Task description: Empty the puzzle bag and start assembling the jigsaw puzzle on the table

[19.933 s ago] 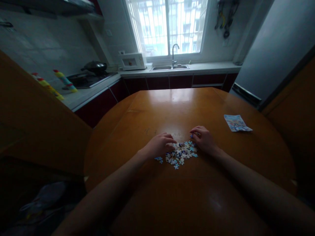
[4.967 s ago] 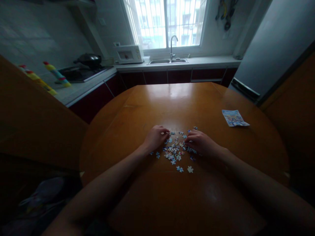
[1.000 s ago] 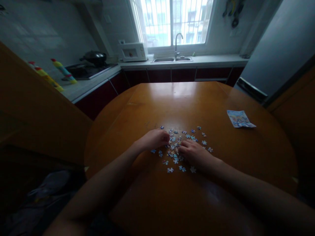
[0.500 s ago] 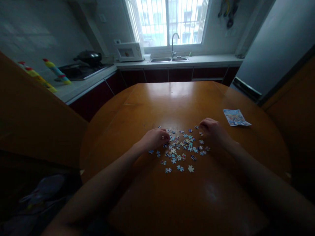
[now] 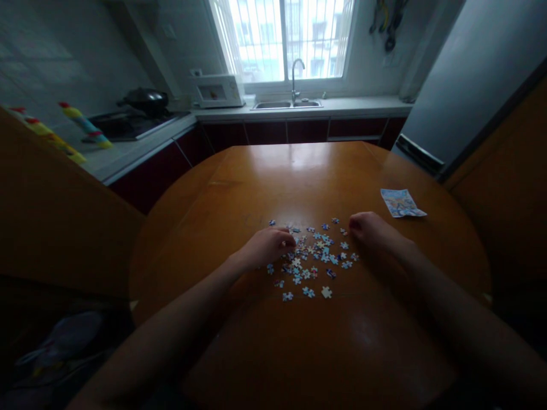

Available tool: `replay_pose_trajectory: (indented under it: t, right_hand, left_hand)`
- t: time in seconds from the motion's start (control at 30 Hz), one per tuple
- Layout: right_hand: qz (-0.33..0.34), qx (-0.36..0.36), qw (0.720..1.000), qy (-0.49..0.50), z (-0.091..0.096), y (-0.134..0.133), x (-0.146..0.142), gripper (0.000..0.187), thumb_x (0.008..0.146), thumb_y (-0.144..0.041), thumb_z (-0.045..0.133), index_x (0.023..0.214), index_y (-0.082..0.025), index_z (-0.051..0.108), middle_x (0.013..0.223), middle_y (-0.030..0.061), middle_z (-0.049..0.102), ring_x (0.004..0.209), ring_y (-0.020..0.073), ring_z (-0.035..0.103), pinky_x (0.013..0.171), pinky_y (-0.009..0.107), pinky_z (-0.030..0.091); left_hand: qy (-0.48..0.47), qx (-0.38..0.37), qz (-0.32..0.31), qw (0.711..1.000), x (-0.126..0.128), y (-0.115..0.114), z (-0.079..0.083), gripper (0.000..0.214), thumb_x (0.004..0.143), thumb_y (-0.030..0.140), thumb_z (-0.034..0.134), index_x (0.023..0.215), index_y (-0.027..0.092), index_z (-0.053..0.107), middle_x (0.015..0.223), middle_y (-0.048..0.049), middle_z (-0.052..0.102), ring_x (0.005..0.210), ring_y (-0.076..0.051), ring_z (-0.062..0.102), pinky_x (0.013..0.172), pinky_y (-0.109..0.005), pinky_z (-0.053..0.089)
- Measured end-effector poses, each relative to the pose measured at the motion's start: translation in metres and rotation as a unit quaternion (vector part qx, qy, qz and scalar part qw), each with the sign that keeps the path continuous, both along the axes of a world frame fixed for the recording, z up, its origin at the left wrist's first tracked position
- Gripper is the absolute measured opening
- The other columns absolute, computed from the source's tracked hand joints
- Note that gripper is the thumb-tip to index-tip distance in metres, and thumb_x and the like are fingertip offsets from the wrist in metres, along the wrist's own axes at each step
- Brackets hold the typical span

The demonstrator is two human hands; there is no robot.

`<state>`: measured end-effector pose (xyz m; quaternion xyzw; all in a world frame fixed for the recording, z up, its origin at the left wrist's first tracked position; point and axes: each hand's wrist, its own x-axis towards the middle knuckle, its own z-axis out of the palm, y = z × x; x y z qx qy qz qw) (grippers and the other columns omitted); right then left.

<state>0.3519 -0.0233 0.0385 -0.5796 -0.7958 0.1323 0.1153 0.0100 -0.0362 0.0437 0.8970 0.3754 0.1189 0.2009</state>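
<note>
Small jigsaw puzzle pieces (image 5: 320,245) lie scattered on the wooden table in front of me, mostly pale blue, white and beige. My left hand (image 5: 271,245) is over the left side of the pile, its fingers curled and their tips down among the pieces. Whatever those fingertips pinch, if anything, is too small to make out. To the right of the pile, my right hand (image 5: 366,225) rests low by the table with its fingers bent together, close to the outermost pieces. The inside of its grip is hidden. A lone beige piece (image 5: 326,292) lies at the pile's near edge.
A creased printed picture sheet (image 5: 401,203) lies on the table (image 5: 273,176), beyond my right hand. Past the far edge stand a counter with a sink (image 5: 273,105), a microwave (image 5: 217,91) and a stove with a black wok (image 5: 147,99). A fridge (image 5: 465,85) is at the right.
My right hand has drawn slightly away from the pieces and lower, its fingers more closed. My left hand remains at the pile's left side. The whole view has shifted a little.
</note>
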Motion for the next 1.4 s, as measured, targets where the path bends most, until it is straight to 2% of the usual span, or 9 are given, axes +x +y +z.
replay_pose_trajectory:
  t: [0.2,0.4,0.7,0.83,0.93,1.03,1.13,1.3,1.4]
  right_hand:
    - [-0.118,0.059,0.991,0.018,0.000,0.018,0.031,0.019,0.086,-0.015,0.059,0.091,-0.016,0.078,0.096,0.0118,0.077,0.088,0.0237,0.070,0.077,0.032,0.049]
    - [-0.070,-0.035,0.997,0.012,-0.009,0.013,0.018,0.009,0.083,-0.022,0.068,0.088,-0.019,0.076,0.090,0.0082,0.076,0.081,0.0214,0.069,0.070,0.030,0.048]
    - [-0.096,0.031,0.994,-0.039,-0.005,0.010,0.012,0.008,0.083,-0.018,0.067,0.079,-0.019,0.074,0.089,0.0092,0.073,0.079,0.0204,0.066,0.066,0.029,0.043]
    - [-0.069,-0.003,0.997,-0.043,0.004,-0.001,0.005,0.013,0.082,-0.013,0.066,0.078,-0.020,0.076,0.086,0.0081,0.074,0.077,0.0201,0.067,0.067,0.029,0.044]
    - [-0.038,0.052,0.998,0.004,0.006,-0.012,-0.014,0.010,0.087,-0.022,0.067,0.087,-0.021,0.077,0.091,0.0076,0.073,0.079,0.0207,0.066,0.067,0.031,0.045]
    - [0.072,0.075,0.990,0.094,0.000,-0.024,-0.041,0.011,0.089,-0.026,0.070,0.097,-0.023,0.076,0.099,0.0071,0.070,0.088,0.0199,0.064,0.075,0.030,0.048]
    - [0.146,0.079,0.981,0.105,-0.010,-0.031,-0.062,0.010,0.088,-0.027,0.074,0.096,-0.023,0.077,0.102,0.0080,0.068,0.096,0.0218,0.062,0.084,0.033,0.049]
    - [0.137,0.077,0.983,0.096,-0.019,-0.028,-0.067,0.011,0.092,-0.028,0.070,0.095,-0.024,0.079,0.096,0.0074,0.067,0.094,0.0217,0.061,0.084,0.033,0.049]
    - [0.124,0.095,0.985,0.068,-0.018,-0.023,-0.061,0.017,0.094,-0.027,0.065,0.088,-0.025,0.081,0.094,0.0077,0.067,0.092,0.0218,0.059,0.079,0.032,0.047]
  left_hand:
    - [-0.009,0.016,0.011,1.000,0.000,0.000,0.002,0.014,0.095,0.029,0.064,0.091,0.022,0.075,0.090,-0.0028,0.069,0.077,-0.013,0.059,0.069,-0.025,0.042]
    - [-0.008,0.008,0.013,1.000,0.000,0.000,0.002,0.015,0.096,0.030,0.064,0.090,0.022,0.075,0.091,-0.0031,0.069,0.077,-0.013,0.059,0.069,-0.025,0.043]
    - [-0.005,0.018,0.007,1.000,0.003,-0.002,0.000,0.015,0.096,0.029,0.064,0.090,0.021,0.075,0.088,-0.0023,0.067,0.077,-0.013,0.059,0.069,-0.026,0.043]
    - [-0.007,0.026,0.005,1.000,0.004,-0.002,0.001,0.015,0.096,0.029,0.063,0.091,0.021,0.075,0.089,-0.0032,0.068,0.079,-0.014,0.060,0.071,-0.026,0.044]
    - [-0.018,0.029,0.014,0.999,0.005,-0.003,0.002,0.016,0.096,0.030,0.063,0.090,0.021,0.075,0.090,-0.0036,0.068,0.080,-0.014,0.060,0.072,-0.027,0.045]
    - [-0.026,0.036,0.017,0.999,0.005,-0.004,0.002,0.018,0.097,0.031,0.061,0.090,0.022,0.075,0.092,-0.0038,0.068,0.081,-0.014,0.060,0.072,-0.027,0.045]
    - [-0.027,0.040,0.020,0.999,0.005,-0.004,0.002,0.019,0.097,0.031,0.061,0.090,0.021,0.075,0.091,-0.0041,0.069,0.082,-0.015,0.060,0.073,-0.027,0.045]
    - [-0.029,0.027,0.011,0.999,0.006,-0.005,0.005,0.020,0.097,0.031,0.061,0.091,0.020,0.076,0.091,-0.0050,0.068,0.083,-0.016,0.061,0.074,-0.028,0.047]
    - [-0.030,-0.002,-0.041,0.999,0.006,-0.007,0.008,0.017,0.096,0.030,0.063,0.093,0.021,0.077,0.094,-0.0054,0.068,0.084,-0.016,0.062,0.078,-0.028,0.049]
